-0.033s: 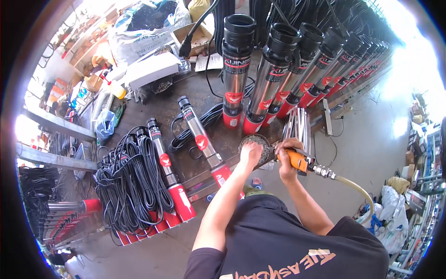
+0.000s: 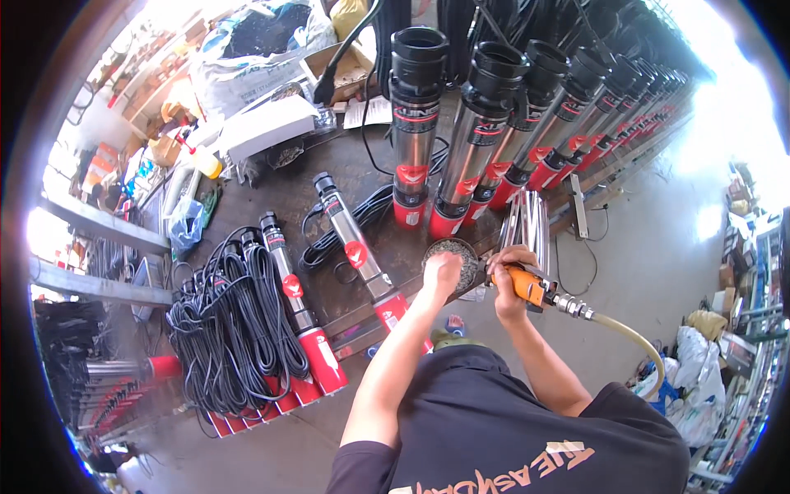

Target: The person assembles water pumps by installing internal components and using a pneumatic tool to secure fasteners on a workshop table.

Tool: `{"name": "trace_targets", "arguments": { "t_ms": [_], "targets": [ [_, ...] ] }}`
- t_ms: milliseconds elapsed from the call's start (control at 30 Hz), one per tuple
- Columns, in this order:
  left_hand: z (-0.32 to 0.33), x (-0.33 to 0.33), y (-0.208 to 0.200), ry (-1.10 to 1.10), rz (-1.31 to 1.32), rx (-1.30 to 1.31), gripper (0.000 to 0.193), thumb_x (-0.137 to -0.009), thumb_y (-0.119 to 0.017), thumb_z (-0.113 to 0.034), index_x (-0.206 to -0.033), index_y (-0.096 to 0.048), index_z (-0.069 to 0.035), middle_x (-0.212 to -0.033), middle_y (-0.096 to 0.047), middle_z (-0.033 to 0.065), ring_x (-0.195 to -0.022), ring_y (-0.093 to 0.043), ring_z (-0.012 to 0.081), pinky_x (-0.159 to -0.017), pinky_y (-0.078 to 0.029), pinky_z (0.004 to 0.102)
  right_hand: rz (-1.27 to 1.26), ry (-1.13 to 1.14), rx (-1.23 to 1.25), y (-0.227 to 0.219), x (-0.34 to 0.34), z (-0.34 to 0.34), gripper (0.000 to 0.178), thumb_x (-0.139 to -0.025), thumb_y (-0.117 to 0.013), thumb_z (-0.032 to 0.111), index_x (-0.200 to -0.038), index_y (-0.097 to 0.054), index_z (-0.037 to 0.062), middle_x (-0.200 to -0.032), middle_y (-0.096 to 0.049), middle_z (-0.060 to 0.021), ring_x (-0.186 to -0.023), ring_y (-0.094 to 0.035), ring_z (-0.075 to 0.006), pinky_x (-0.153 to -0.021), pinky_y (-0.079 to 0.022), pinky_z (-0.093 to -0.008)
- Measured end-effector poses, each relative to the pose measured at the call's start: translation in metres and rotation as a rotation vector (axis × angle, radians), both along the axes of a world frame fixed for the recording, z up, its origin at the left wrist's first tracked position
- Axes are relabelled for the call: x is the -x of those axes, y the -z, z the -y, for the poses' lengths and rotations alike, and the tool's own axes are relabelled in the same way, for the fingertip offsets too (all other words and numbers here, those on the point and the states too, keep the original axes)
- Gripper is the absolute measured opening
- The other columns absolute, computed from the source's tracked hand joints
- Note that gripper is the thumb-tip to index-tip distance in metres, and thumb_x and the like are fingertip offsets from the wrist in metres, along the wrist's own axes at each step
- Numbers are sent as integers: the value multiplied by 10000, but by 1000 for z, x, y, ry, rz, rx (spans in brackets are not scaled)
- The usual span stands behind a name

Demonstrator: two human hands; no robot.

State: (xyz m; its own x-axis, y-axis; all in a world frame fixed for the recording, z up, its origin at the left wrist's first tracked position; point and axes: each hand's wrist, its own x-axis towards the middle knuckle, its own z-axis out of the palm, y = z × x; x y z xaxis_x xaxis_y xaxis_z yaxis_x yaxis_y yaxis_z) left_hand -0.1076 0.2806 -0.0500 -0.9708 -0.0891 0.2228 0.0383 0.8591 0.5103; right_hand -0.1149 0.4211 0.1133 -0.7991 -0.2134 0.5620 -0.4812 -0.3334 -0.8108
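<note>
My left hand (image 2: 445, 274) reaches into a round bowl (image 2: 427, 256) of small metal pieces (image 2: 459, 248), probably screws. Its fingers look drawn together and point down into the pieces; what they pinch, if anything, is hidden. Just right of the bowl, my right hand (image 2: 509, 280) is wrapped around an orange air tool (image 2: 531, 286). A metal coupling and a pale hose (image 2: 625, 327) lead away from its rear end to the right. Left of my hands a steel pump (image 2: 355, 247) with a red lower end lies across the table's front edge.
Steel pumps (image 2: 414, 148) with black tops stand in a row along the right side of the dark table (image 2: 263, 198). Bright metal strips (image 2: 527, 222) lie beside my right hand. More pumps with coiled black cables (image 2: 234, 321) lie at the left. A white box (image 2: 267, 125) rests farther back.
</note>
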Motion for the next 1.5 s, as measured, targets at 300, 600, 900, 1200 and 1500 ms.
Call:
{"name": "trace_targets", "arguments": {
  "t_ms": [300, 600, 900, 1200, 1500],
  "targets": [
    [27, -36, -42, -351, 305, -1904, 157, -955, -692, -144, -1015, -681, 1, -831, -685, 65, -651, -611, 130, -567, -475, 250, 226, -16, 150, -3, -2, 14, 203, -864, -559, -50, -1035, -492, 36, -975, -528, -105, -767, -551, -167, -762, -507, -343],
    [37, -84, -84, -240, 121, -2399, 163, -999, -644, -207, -974, -666, -47, -819, -654, 49, -714, -603, 149, -609, -470, 286, 449, -126, 354, -14, -22, 47, 231, -822, -524, -35, -1039, -491, 37, -978, -533, -110, -770, -552, -183, -791, -495, -365],
    [46, -128, -76, -251, 54, -2435, 146, -990, -637, -132, -1059, -683, -12, -932, -704, 88, -775, -627, 151, -664, -506, 253, 572, -254, 396, 2, -35, 61, 243, -819, -523, -17, -1054, -514, 44, -962, -526, -111, -763, -555, -178, -813, -482, -370],
    [54, -152, -73, -592, 156, -2455, 186, -942, -732, -246, -913, -661, -77, -745, -634, 24, -610, -564, 121, -524, -435, 214, 491, -330, 293, 31, -62, 80, 217, -854, -555, 9, -1056, -481, 40, -998, -526, -131, -792, -566, -190, -802, -501, -390],
    [77, -135, -61, -1047, 70, -2496, 173, -1017, -418, -104, -1006, -546, 11, -700, -518, 8, -505, -409, 80, -441, -331, 224, 505, -353, -100, 84, -57, 106, 78, -964, -516, 15, -1038, -538, 15, -992, -586, -74, -901, -604, -150, -792, -502, -273]
  ]
}}
